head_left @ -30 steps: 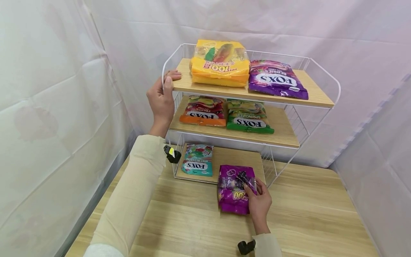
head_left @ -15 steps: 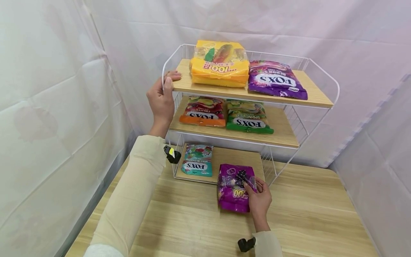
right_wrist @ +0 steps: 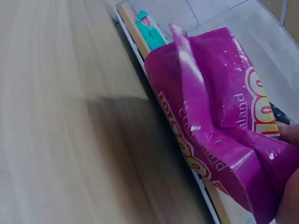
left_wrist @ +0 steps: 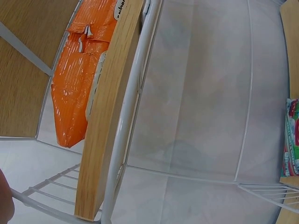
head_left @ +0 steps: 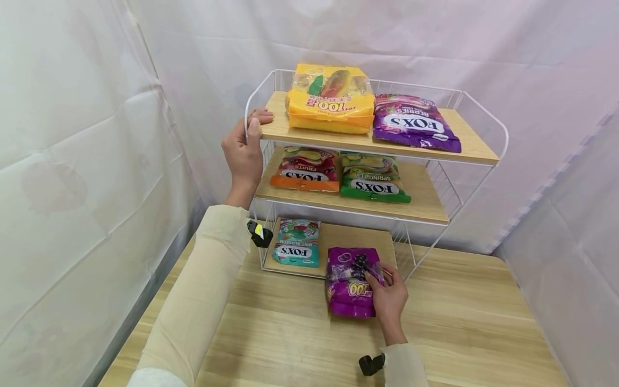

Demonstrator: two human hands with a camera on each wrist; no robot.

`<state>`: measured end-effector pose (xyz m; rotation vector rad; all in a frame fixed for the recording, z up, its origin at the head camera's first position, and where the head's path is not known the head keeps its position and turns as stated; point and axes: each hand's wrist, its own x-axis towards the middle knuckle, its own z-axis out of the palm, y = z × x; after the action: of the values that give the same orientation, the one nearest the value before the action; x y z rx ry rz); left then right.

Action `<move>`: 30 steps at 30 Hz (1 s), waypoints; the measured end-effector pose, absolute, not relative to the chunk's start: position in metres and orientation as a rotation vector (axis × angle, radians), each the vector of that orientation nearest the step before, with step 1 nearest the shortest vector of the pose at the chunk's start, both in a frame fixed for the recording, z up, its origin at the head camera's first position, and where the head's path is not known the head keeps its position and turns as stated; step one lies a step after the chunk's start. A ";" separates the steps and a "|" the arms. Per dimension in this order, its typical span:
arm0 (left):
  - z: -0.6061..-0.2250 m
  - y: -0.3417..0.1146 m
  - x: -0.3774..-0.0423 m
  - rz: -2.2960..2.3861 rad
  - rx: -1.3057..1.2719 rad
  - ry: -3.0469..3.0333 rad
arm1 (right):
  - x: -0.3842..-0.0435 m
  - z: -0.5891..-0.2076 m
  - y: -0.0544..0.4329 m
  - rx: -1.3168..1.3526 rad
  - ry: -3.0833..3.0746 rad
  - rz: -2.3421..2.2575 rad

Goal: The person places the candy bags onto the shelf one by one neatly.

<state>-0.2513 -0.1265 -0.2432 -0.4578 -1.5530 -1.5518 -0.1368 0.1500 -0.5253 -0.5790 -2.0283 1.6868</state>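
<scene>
My right hand (head_left: 389,296) grips a purple candy bag (head_left: 352,301) by its side, thumb on top. The bag overlaps the front edge of the bottom shelf (head_left: 355,235); in the right wrist view the purple bag (right_wrist: 210,107) casts a shadow on the table. My left hand (head_left: 245,152) holds the top left corner of a three-tier wire rack (head_left: 447,219) with wooden shelves, thumb at the front and fingers over the board. Left of the purple bag, a teal mint candy bag (head_left: 297,243) lies on the bottom shelf.
Yellow mango candy bag (head_left: 331,102) and purple berries bag (head_left: 413,122) lie on the top shelf. The middle shelf bears an orange-edged fruits bag (head_left: 306,169) and a green bag (head_left: 373,177). The rack stands on a wooden table (head_left: 290,328) among pale cloth walls (head_left: 82,161).
My right hand and the purple candy bag have shifted slightly forward and left over the bottom shelf's edge. My left hand stays on the rack's corner.
</scene>
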 end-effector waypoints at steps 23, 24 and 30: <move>-0.244 -0.127 -0.251 -1.539 -0.459 -1.565 | -0.125 -0.543 0.157 -0.412 -2.155 1.820; -0.245 -0.127 -0.251 -1.539 -0.460 -1.567 | -0.124 -0.544 0.157 -0.398 -2.181 1.802; -0.243 -0.127 -0.249 -1.547 -0.455 -1.578 | -0.118 -0.552 0.159 -0.277 -2.276 1.698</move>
<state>-0.2494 -0.1268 -0.2430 -0.4550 -1.5781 -1.5468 -0.1184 0.1591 -0.5522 -0.2772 -2.2762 1.6978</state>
